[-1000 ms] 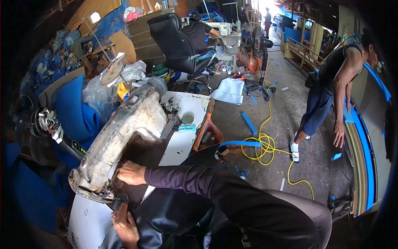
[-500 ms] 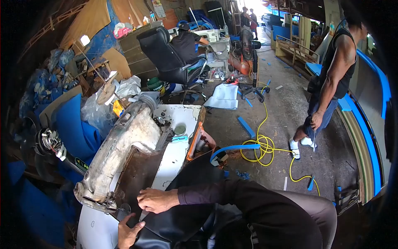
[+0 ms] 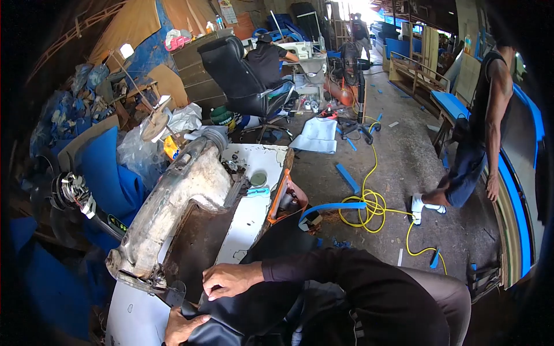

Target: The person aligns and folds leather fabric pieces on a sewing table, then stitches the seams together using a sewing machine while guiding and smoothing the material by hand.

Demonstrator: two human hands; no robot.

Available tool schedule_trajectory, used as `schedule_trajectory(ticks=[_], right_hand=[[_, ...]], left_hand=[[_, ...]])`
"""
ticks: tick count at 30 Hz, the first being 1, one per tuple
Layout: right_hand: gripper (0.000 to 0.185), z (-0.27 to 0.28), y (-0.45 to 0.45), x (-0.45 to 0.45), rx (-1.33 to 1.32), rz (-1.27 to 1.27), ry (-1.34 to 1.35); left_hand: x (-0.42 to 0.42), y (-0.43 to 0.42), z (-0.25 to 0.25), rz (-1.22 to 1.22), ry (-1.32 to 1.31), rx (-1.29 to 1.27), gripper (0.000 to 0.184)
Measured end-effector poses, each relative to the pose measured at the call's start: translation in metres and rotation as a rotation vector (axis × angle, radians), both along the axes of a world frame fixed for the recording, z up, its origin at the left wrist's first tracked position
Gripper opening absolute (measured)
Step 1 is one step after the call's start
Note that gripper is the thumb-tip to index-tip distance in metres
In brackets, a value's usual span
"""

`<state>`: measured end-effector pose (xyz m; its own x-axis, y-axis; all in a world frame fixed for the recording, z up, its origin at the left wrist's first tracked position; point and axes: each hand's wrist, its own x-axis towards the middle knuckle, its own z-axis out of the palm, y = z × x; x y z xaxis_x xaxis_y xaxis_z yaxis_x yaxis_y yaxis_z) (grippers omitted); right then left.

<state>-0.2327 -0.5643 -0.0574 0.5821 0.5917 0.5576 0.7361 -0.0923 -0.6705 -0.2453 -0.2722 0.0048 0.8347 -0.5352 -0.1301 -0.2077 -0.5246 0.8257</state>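
A worn, whitish sewing machine (image 3: 179, 202) stands on a white table (image 3: 138, 314) at the left. Black leather-like material (image 3: 248, 305) lies over the table's near edge and drapes toward my lap. My left hand (image 3: 183, 327) rests on this material near the machine's needle end, thumb stretched out and fingers partly hidden. Just above the material is my right hand (image 3: 226, 280), its fingers curled together; whatever may be between them is too small to make out. A round clear disc (image 3: 175, 293) sits by the needle area.
An orange-edged pouch (image 3: 287, 199) hangs at the table's right side. Yellow cable (image 3: 369, 213) lies coiled on the floor. A person (image 3: 485, 127) stands at the right beside blue-edged panels. Another person (image 3: 266, 60) sits farther back near a black chair (image 3: 234, 75) and fan (image 3: 351, 63).
My right hand has moved from beneath the machine arm toward me, over the black material. My left hand has shifted slightly down and right. The person at the right has stepped and turned.
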Motion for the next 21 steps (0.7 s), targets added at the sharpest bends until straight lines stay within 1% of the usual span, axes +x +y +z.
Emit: schedule_trajectory(ticks=[1,3,5,8,9,10,11,12,13,15,16,17,18,19,20,21], right_hand=[[0.027,-0.001,0.000,-0.001,-0.018,-0.009,0.019],[0.028,0.008,-0.005,-0.008,-0.051,-0.030,0.061],[0.028,0.024,-0.022,-0.025,-0.157,-0.050,-0.008],[0.032,0.029,-0.063,-0.044,-0.360,-0.077,-0.089],[0.033,0.023,-0.079,-0.052,-0.357,-0.117,-0.152],[0.030,0.021,-0.094,-0.061,-0.320,-0.187,-0.170],[0.026,0.013,-0.114,-0.065,-0.439,-0.243,-0.189],[0.024,0.003,-0.132,-0.073,-0.455,-0.318,-0.189],[0.022,-0.007,-0.151,-0.080,-0.583,-0.395,-0.092],[0.021,-0.041,-0.185,-0.083,-0.679,-0.496,0.031],[0.021,-0.038,-0.194,-0.091,-0.621,-0.542,0.141],[0.023,-0.020,-0.205,-0.092,-0.609,-0.477,0.215],[0.021,-0.008,-0.213,-0.089,-0.440,-0.496,0.043],[0.022,0.027,-0.219,-0.084,-0.431,-0.489,0.084],[0.021,0.041,-0.223,-0.070,-0.403,-0.567,-0.164],[0.025,0.060,-0.216,-0.057,-0.300,-0.629,-0.130]], left_hand=[[0.001,0.002,-0.004,0.001,-0.029,-0.024,0.041],[0.005,0.009,-0.011,0.033,0.036,-0.038,0.041],[0.011,0.022,-0.028,0.053,0.062,-0.091,0.042],[-0.006,0.015,-0.008,0.045,0.091,-0.152,0.039],[-0.012,0.013,-0.002,0.046,0.076,-0.152,0.038],[-0.016,0.011,0.003,0.048,0.062,-0.152,0.038],[-0.020,0.009,0.007,0.052,0.048,-0.151,0.037],[-0.023,0.007,0.012,0.033,0.041,-0.152,0.037],[-0.025,0.004,0.016,0.014,0.033,-0.153,0.037],[-0.026,0.006,0.016,-0.026,0.018,-0.143,0.037],[-0.029,0.000,0.031,-0.040,-0.049,-0.041,0.033],[-0.027,-0.004,0.034,-0.041,-0.084,-0.006,0.032],[-0.026,-0.005,0.034,-0.017,-0.113,0.036,0.031],[-0.021,-0.009,0.032,0.017,-0.104,-0.019,0.032],[-0.015,-0.011,0.025,0.066,-0.093,-0.063,0.033],[-0.015,-0.014,0.018,0.167,-0.008,-0.129,0.034]])
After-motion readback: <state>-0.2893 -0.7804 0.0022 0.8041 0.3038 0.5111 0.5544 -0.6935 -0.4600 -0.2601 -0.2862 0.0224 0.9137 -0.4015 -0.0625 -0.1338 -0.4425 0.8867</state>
